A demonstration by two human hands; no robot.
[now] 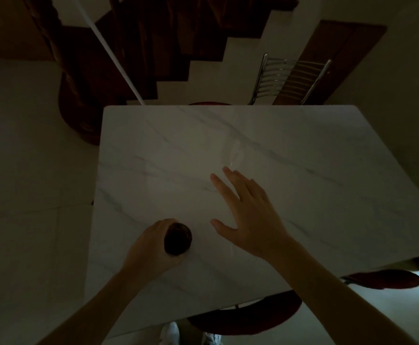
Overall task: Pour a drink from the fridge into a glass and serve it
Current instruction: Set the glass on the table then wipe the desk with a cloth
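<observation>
Bottle: dark round top [177, 238] seen from above, standing on the near left part of the desk; body hidden below the top
Left hand [151, 241]: wrapped around the bottle, fingers closed on it
Glass [236, 151]: faint clear shape near the desk's middle; blurred, contents cannot be told
Right hand [247, 210]: fingers spread, holding nothing; fingertips just beside the glass; contact cannot be told
Desk [315, 195]: white marbled top; metal-backed chair [290, 79] at far edge; dim light

table [290, 185]: glossy white marble look | chair [290, 78]: shiny metal | stairs [178, 33]: dark wood
</observation>
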